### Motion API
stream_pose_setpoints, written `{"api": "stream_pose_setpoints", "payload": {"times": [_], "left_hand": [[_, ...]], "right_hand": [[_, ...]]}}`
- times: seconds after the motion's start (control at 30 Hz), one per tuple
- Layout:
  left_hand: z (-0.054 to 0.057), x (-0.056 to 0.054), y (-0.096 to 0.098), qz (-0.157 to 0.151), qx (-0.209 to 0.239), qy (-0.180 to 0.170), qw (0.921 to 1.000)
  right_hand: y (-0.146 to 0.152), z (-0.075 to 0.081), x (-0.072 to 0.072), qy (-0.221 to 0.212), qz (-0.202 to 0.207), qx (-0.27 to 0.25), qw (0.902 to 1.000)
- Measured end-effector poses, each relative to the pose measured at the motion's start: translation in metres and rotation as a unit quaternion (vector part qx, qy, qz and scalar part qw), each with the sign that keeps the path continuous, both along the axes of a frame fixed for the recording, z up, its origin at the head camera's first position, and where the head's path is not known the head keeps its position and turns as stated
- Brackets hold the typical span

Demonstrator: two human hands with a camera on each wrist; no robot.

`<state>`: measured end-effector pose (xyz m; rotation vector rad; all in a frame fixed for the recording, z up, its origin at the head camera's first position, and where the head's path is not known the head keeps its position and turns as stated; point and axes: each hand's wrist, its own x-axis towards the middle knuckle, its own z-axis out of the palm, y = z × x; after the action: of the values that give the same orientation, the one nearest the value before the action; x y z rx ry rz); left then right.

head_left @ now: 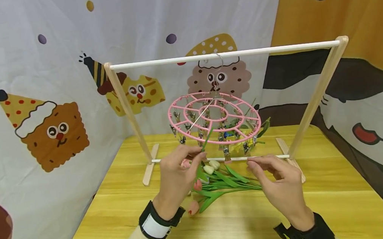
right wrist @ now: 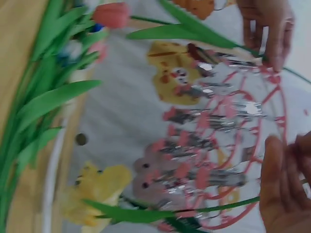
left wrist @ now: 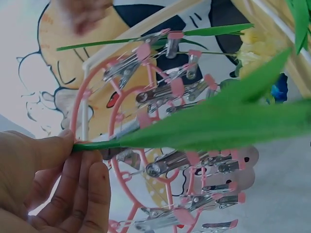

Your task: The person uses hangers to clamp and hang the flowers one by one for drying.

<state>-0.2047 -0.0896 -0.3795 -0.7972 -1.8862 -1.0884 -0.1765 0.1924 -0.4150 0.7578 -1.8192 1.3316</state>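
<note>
My left hand (head_left: 180,171) pinches the green stem of an artificial tulip (right wrist: 112,14) between thumb and fingertips, at the near left rim of a pink round clip hanger (head_left: 214,118). The pink bloom hangs down, and the stem end rises past the fingers. My right hand (head_left: 280,178) is in front of the hanger's right side, thumb and fingers slightly bent, with nothing visible between them. Many metal clips (right wrist: 221,177) with pink tips dangle from the rings. A yellow flower (right wrist: 97,194) hangs head down on the hanger's right side, a blue bloom (head_left: 228,134) beside it.
A wooden stand with a white top rod (head_left: 172,61) carries the hanger by its hook. Under it, tulips (head_left: 231,180) with white and pink blooms lie on the yellow wooden table (head_left: 124,216). A cartoon-printed cloth (head_left: 128,22) hangs behind.
</note>
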Motion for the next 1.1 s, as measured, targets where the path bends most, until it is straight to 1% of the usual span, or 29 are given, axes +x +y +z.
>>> {"api": "stream_pose_setpoints", "payload": {"times": [0.07, 0.13, 0.23, 0.33, 0.43, 0.6, 0.7, 0.8, 0.87, 1.0, 1.1], "left_hand": [[0.002, 0.000, -0.002, -0.007, 0.014, -0.014, 0.9998], [0.004, 0.000, -0.003, -0.012, 0.026, -0.028, 0.9992], [0.006, 0.001, -0.002, -0.025, 0.043, -0.051, 0.9975], [0.008, 0.001, -0.001, -0.039, 0.056, -0.075, 0.9948], [0.009, 0.000, 0.001, -0.048, 0.058, -0.091, 0.9930], [0.011, -0.001, 0.002, -0.042, 0.053, -0.100, 0.9928], [0.011, -0.001, 0.003, -0.044, 0.056, -0.102, 0.9922], [0.010, 0.000, 0.005, -0.055, 0.065, -0.107, 0.9906], [0.009, 0.000, 0.007, -0.064, 0.070, -0.118, 0.9885], [0.007, 0.001, 0.010, -0.076, 0.079, -0.134, 0.9850], [0.006, 0.002, 0.011, -0.083, 0.084, -0.136, 0.9836]], "right_hand": [[0.003, -0.006, -0.003, -0.023, -0.062, 0.022, 0.9976], [0.006, -0.010, -0.008, -0.044, -0.107, 0.039, 0.9925], [0.009, -0.014, -0.018, -0.065, -0.137, 0.051, 0.9871], [0.011, -0.016, -0.027, -0.094, -0.128, 0.047, 0.9862], [0.012, -0.016, -0.033, -0.127, -0.112, 0.037, 0.9849], [0.011, -0.012, -0.037, -0.173, -0.096, 0.024, 0.9800], [0.008, -0.009, -0.038, -0.185, -0.090, 0.021, 0.9783], [0.005, -0.008, -0.040, -0.187, -0.068, 0.012, 0.9800], [0.003, -0.008, -0.043, -0.190, -0.051, 0.004, 0.9805], [0.000, -0.007, -0.045, -0.203, -0.032, -0.007, 0.9787], [-0.001, -0.006, -0.046, -0.213, -0.021, -0.013, 0.9767]]}}
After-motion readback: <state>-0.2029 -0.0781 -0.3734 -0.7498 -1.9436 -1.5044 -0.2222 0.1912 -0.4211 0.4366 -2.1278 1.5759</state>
